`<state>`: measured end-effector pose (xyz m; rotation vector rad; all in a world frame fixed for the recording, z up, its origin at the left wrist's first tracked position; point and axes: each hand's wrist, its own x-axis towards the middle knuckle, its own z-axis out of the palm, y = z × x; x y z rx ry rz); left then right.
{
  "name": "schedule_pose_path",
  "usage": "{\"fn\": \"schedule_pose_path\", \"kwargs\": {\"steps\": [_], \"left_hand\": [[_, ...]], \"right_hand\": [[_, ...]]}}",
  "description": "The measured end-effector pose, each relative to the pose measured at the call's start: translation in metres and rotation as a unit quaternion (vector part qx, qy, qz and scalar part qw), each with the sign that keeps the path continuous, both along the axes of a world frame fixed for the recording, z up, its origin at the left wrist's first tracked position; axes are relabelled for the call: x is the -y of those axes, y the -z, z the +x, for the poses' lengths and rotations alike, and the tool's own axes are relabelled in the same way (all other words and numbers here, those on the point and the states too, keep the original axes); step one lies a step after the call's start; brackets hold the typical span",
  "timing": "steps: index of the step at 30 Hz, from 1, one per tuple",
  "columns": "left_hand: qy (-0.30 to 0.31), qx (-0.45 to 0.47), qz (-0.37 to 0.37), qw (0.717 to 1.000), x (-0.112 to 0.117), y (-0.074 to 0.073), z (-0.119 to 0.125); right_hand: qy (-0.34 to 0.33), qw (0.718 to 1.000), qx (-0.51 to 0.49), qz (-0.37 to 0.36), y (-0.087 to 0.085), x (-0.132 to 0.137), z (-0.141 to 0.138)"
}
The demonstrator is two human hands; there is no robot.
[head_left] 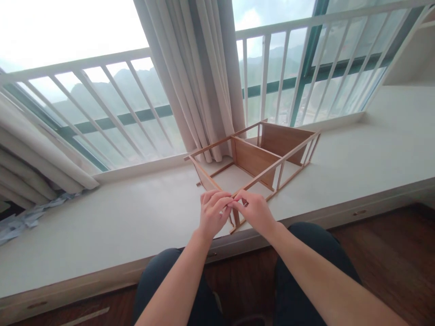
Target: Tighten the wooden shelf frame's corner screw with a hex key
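A wooden shelf rack with slim rails and brown panels lies on its side on the white window ledge. At its near corner my left hand and my right hand meet, fingertips almost touching. Both hands are closed in a pinch right at the rack's frame. Whatever lies between the fingertips is too small and too hidden to name. The rack's corner joint sits partly behind my fingers, and one leg end sticks out below them near the ledge's front edge.
Behind the rack hangs a grey curtain, its hem reaching the rack's far side. White railings run along the windows. Crumpled pale sheets lie at far left. Drawer fronts and a dark wooden floor are below the ledge.
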<state>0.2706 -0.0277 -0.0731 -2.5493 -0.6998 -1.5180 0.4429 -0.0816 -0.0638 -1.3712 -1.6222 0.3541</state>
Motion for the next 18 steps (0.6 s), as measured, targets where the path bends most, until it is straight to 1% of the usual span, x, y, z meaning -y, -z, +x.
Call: {"fn": "schedule_pose_path", "kwargs": {"steps": [3,7,9,12,14,18], "left_hand": [[0.019,-0.008,-0.011,1.000,-0.003,0.001,0.001],[0.020,-0.012,-0.023,0.999,-0.003,0.002,0.001],[0.023,-0.010,-0.023,0.999,-0.002,0.001,0.001],[0.027,-0.012,-0.026,0.999,0.001,-0.003,0.001],[0.027,-0.015,-0.029,0.999,0.003,-0.007,0.001],[0.021,-0.018,-0.024,0.999,0.005,-0.011,0.001]], "right_hand": [[-0.006,0.997,-0.062,-0.039,-0.001,-0.003,0.005],[-0.041,0.988,-0.119,-0.087,0.000,-0.006,0.009],[-0.057,0.981,-0.156,-0.101,-0.001,-0.003,0.011],[-0.071,0.970,-0.206,-0.103,-0.004,0.009,0.015],[-0.090,0.970,-0.198,-0.108,-0.007,0.019,0.018],[-0.131,0.972,-0.143,-0.135,-0.012,0.035,0.021]]}}
